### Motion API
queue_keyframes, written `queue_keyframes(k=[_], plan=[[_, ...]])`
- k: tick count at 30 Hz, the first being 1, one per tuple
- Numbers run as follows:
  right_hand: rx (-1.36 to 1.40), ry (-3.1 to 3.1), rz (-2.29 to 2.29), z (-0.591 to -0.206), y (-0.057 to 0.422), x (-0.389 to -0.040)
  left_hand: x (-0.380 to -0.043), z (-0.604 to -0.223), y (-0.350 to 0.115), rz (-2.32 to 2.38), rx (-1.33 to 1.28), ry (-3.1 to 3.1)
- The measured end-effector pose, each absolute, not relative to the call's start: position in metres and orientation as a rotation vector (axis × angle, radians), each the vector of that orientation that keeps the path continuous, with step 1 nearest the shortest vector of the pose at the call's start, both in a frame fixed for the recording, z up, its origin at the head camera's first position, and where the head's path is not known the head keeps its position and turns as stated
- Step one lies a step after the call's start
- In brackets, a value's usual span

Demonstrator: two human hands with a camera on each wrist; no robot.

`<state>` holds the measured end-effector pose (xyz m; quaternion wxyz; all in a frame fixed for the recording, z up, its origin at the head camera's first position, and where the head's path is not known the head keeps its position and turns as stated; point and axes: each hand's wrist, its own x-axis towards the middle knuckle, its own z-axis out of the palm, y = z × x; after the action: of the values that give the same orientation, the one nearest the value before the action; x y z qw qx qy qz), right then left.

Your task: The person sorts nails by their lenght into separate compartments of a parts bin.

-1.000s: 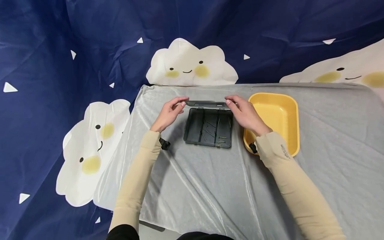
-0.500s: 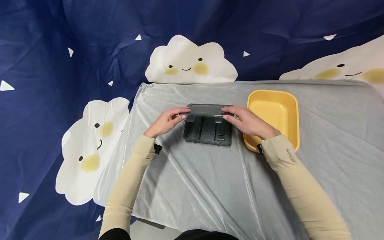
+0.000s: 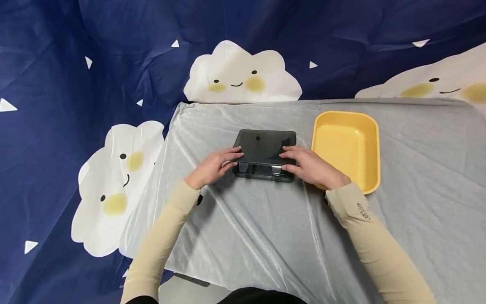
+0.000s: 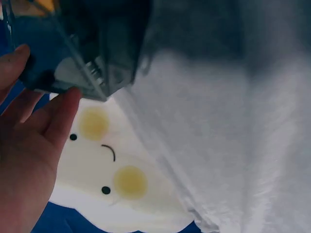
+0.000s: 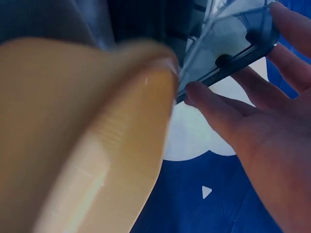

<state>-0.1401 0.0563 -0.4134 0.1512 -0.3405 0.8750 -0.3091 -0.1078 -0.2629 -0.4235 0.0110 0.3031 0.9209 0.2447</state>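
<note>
A dark translucent compartment box (image 3: 261, 177) lies on the grey cloth in the head view. Its hinged lid (image 3: 262, 145) slopes over it, with a gap along the near edge through which part of the inside shows. At the lid's left corner my left hand (image 3: 212, 169) pinches it, fingers on top and thumb by the front edge. My right hand (image 3: 315, 166) pinches the right corner likewise. Both wrist views show the lid (image 4: 48, 65) tilted between thumb and fingers. The thin metal pins inside are mostly hidden under the lid.
A yellow plastic tub (image 3: 373, 147) stands just right of the box, close to my right wrist. Grey cloth (image 3: 258, 240) covers the table. Behind it hangs a dark blue curtain (image 3: 326, 33) with cloud prints.
Both hands have swung the lid from nearly upright down toward me and over the box. The compartments and pins, visible before, are now mostly covered.
</note>
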Motion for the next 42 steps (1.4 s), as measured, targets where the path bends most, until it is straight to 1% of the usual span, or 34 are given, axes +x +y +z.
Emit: queue_keyframes(k=[6, 16, 25, 31, 42], plan=[[-0.940, 2.559, -0.802, -0.423, 0.049, -0.129, -0.098, -0.438, -0.261, 0.679, 0.965, 2.927], [-0.910, 2.670, -0.738, -0.440, 0.039, -0.114, -0.091, -0.456, -0.260, 0.541, 1.001, 2.973], [-0.915, 2.720, -0.772, -0.451, 0.038, -0.108, -0.086, -0.462, -0.258, 0.432, 0.979, 2.989], [-0.909, 2.763, -0.737, -0.455, 0.036, -0.106, -0.086, -0.464, -0.255, 0.367, 1.010, 3.040], [-0.826, 2.820, -0.816, -0.468, 0.030, -0.100, -0.087, -0.465, -0.239, 0.255, 0.907, 3.136]])
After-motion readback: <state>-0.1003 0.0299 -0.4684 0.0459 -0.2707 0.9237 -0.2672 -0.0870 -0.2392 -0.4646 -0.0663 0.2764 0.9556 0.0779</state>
